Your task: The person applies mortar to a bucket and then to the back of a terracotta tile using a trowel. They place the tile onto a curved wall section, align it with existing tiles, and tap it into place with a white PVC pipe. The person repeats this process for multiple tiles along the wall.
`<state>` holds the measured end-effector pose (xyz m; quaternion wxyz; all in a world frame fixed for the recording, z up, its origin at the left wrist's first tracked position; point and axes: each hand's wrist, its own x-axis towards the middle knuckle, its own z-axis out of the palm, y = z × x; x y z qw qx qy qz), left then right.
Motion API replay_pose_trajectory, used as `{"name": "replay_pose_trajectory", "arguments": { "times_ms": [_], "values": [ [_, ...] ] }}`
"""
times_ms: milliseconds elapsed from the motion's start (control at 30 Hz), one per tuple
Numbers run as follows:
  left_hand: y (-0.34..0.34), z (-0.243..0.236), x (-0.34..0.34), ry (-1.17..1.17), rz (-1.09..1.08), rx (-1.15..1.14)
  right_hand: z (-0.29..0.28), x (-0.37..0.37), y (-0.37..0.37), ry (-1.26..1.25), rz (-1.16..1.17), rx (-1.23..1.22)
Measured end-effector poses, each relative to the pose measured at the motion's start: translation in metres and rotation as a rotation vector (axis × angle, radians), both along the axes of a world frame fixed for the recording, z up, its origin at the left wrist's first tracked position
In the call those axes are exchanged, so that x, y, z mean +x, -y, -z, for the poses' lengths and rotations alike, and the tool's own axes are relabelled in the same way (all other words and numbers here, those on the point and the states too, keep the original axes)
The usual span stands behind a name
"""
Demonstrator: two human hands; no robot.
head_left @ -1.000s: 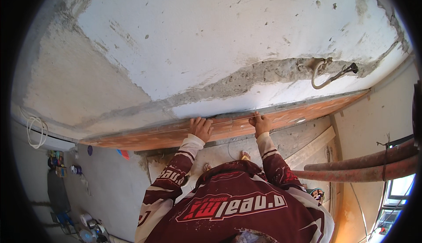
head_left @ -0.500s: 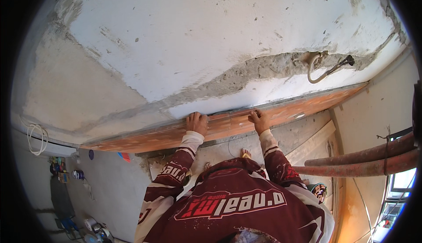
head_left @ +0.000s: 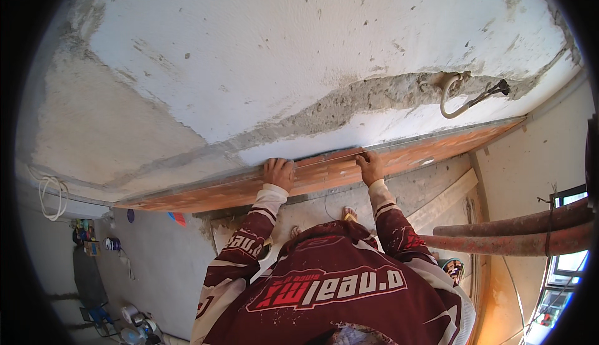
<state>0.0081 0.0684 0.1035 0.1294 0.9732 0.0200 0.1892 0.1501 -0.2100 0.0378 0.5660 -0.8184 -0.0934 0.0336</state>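
A low wall of orange hollow bricks runs alongside the white plastered wall. On its top edge an orange brick lies between my two hands. My left hand is closed over the top edge at the brick's left end, fingers curled toward the plaster. At its right end my right hand has its thumb and fingers closed on the brick's corner. Close by the hands, a thin pale string stretches along the top of the wall. The fingertips on the far side are partly hidden.
A bent conduit with dark wire ends sticks out of the chipped plaster at right. Two rusty red poles cross the right side. A white cable coil hangs at left. Tools and containers lie on the floor lower left.
My right hand has moved slightly up and toward the wall, from beside the brick onto its right end. The brick's top edge shows higher between the hands. My left hand has barely moved.
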Motion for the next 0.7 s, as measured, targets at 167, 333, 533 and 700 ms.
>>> {"name": "replay_pose_trajectory", "arguments": {
  "times_ms": [167, 333, 533, 700],
  "values": [
    [-0.003, 0.005, -0.001, -0.031, 0.001, 0.001, -0.002, -0.006, -0.006, -0.02, 0.056, 0.021],
    [-0.002, 0.003, 0.0, -0.056, -0.009, -0.006, 0.001, -0.006, -0.004, 0.087, 0.063, -0.055],
    [-0.004, 0.003, 0.0, 0.012, 0.021, -0.016, -0.003, -0.008, -0.006, 0.037, 0.071, -0.023],
    [-0.003, 0.0, 0.0, -0.029, 0.004, -0.021, 0.005, -0.005, -0.003, 0.061, 0.066, -0.011]
  ]
}}
